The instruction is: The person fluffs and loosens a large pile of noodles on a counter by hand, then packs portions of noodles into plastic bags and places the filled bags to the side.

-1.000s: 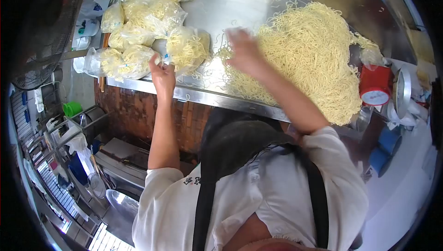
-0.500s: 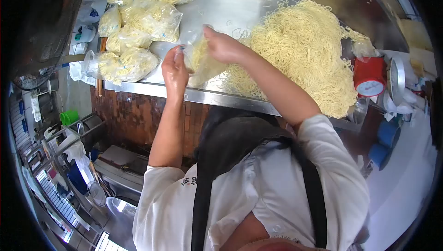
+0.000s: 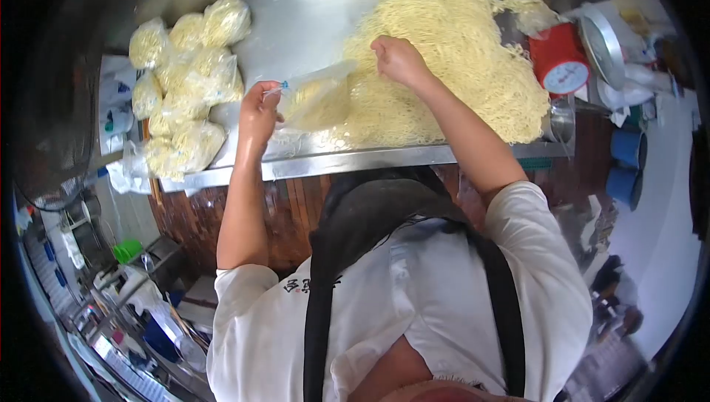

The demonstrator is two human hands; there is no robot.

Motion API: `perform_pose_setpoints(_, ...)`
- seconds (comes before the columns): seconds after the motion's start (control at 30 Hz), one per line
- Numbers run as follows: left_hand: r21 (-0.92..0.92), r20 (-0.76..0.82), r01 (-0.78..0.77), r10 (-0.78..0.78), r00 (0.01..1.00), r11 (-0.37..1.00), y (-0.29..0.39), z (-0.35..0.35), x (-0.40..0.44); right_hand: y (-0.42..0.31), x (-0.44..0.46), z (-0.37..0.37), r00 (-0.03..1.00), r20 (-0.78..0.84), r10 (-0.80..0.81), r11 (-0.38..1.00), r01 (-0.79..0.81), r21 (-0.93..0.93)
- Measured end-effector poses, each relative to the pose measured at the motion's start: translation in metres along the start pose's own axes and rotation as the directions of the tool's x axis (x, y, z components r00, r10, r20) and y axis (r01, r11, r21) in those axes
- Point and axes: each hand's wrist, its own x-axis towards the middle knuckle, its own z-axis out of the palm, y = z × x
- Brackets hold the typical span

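A clear plastic bag point(image 3: 322, 102) with pale yellow noodles in it hangs low over the metal table. My left hand point(image 3: 257, 117) pinches its near-left end, where a small blue spot shows beside the thumb and fingertips. Up and to the right, my right hand point(image 3: 401, 62) is apart from the bag, its fingers curled closed in front of the big heap of loose noodles point(image 3: 451, 54). Whatever those fingers may hold cannot be made out. Filled noodle bags point(image 3: 211, 73) lie grouped on the table's left side.
A red scale point(image 3: 551, 58) with a round dial stands right of the heap, a metal pan point(image 3: 600, 43) beside it. The metal table's front edge point(image 3: 355, 159) runs before my apron. Blue buckets point(image 3: 627, 149) sit at the right, a green container point(image 3: 127, 250) at lower left.
My right hand has moved away from the bag, to the right and over the heap. My left hand still grips the bag. The whole view has shifted, moving the table's contents leftward.
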Motion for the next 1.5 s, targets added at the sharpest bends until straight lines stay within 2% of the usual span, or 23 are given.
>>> perform_pose_setpoints(0.1,0.039,0.023,-0.017,0.017,1.000,0.999,0.037,0.055,0.003,0.035,-0.035,-0.013,0.999,-0.044,-0.018,0.966,0.029,0.256)
perform_pose_setpoints(0.13,0.031,0.033,-0.054,0.053,0.998,0.998,0.058,0.077,0.006,0.030,-0.050,-0.022,0.946,-0.241,-0.219,0.970,0.237,0.049)
perform_pose_setpoints(0.2,0.001,0.124,-0.086,0.085,0.989,0.996,0.100,0.128,-0.001,0.023,-0.072,-0.040,0.847,-0.383,-0.368,0.930,0.337,-0.148)
perform_pose_setpoints(0.27,-0.045,0.234,-0.118,0.125,0.964,0.992,0.141,0.178,-0.012,0.036,-0.081,-0.068,0.879,-0.402,-0.257,0.965,0.255,-0.060)
perform_pose_setpoints(0.37,-0.178,0.323,-0.206,0.255,0.911,0.962,0.224,0.224,-0.007,0.111,-0.058,-0.148,0.956,-0.252,-0.149,0.986,0.126,-0.108)
perform_pose_setpoints(0.43,-0.321,0.389,-0.264,0.381,0.839,0.909,0.281,0.246,-0.006,0.123,-0.089,-0.243,0.692,-0.665,-0.280,0.959,0.181,-0.216)
perform_pose_setpoints(0.47,-0.260,0.325,-0.393,0.463,0.824,0.882,0.306,0.259,-0.007,0.123,-0.104,-0.291,0.649,-0.724,-0.236,0.971,0.180,-0.156)
perform_pose_setpoints(0.5,-0.298,0.324,-0.424,0.508,0.798,0.855,0.326,0.272,-0.002,0.119,-0.123,-0.336,0.604,-0.775,-0.185,0.979,0.183,-0.091)
perform_pose_setpoints(0.53,-0.320,0.288,-0.428,0.517,0.806,0.845,0.343,0.290,-0.004,0.110,-0.154,-0.374,0.759,-0.651,-0.028,0.995,0.086,0.058)
perform_pose_setpoints(0.6,-0.485,0.280,-0.372,0.544,0.791,0.791,0.358,0.339,0.009,0.110,-0.197,-0.411,0.601,-0.778,-0.186,0.756,0.593,0.278)
perform_pose_setpoints(0.63,-0.554,0.296,-0.340,0.562,0.773,0.760,0.356,0.365,0.023,0.118,-0.197,-0.408,0.432,-0.872,-0.230,0.668,0.722,0.182)
perform_pose_setpoints(0.67,-0.621,0.307,-0.307,0.584,0.752,0.721,0.356,0.388,0.030,0.120,-0.209,-0.400,0.333,-0.921,-0.200,0.611,0.778,0.149)
perform_pose_setpoints(0.7,-0.572,0.317,-0.274,0.517,0.795,0.773,0.366,0.413,0.004,0.123,-0.221,-0.392,0.230,-0.959,-0.168,0.557,0.825,0.100)
perform_pose_setpoints(0.73,-0.494,0.374,-0.269,0.482,0.793,0.827,0.366,0.433,0.004,0.120,-0.243,-0.370,0.285,-0.950,-0.129,0.588,0.793,0.158)
perform_pose_setpoints(0.77,-0.517,0.504,-0.233,0.513,0.695,0.823,0.360,0.454,0.010,0.117,-0.265,-0.347,0.338,-0.937,-0.090,0.616,0.758,0.214)
perform_pose_setpoints(0.87,-0.260,0.726,-0.325,0.406,0.555,0.909,0.338,0.509,0.051,0.176,-0.279,-0.270,0.710,-0.682,-0.174,0.857,0.450,0.250)
perform_pose_setpoints(0.93,-0.100,0.697,-0.510,0.426,0.577,0.854,0.338,0.537,0.052,0.201,-0.295,-0.232,0.842,-0.528,-0.109,0.889,0.320,0.327)
perform_pose_setpoints(1.03,0.018,0.642,-0.667,0.503,0.579,0.745,0.360,0.557,0.045,0.224,-0.324,-0.221,0.883,-0.442,-0.161,0.874,0.335,0.352)
perform_pose_setpoints(1.2,0.256,0.626,-0.810,0.548,0.555,0.528,0.385,0.575,0.037,0.257,-0.349,-0.222,0.858,-0.513,0.034,0.868,0.229,0.442)
perform_pose_setpoints(1.33,0.323,0.577,-0.911,0.710,0.404,0.255,0.378,0.595,0.082,0.265,-0.361,-0.222,0.844,-0.527,0.101,0.861,0.192,0.471)
perform_pose_setpoints(1.4,0.359,0.616,-0.904,0.669,0.415,0.231,0.378,0.599,0.078,0.266,-0.364,-0.216,0.842,-0.529,0.107,0.850,0.198,0.488)
perform_pose_setpoints(1.47,0.405,0.616,-0.906,0.697,0.367,0.119,0.378,0.604,0.069,0.270,-0.365,-0.203,0.841,-0.532,0.100,0.844,0.212,0.494)
perform_pose_setpoints(1.5,0.367,0.621,-0.909,0.675,0.399,0.199,0.375,0.608,0.073,0.270,-0.365,-0.199,0.841,-0.534,0.094,0.840,0.220,0.495)
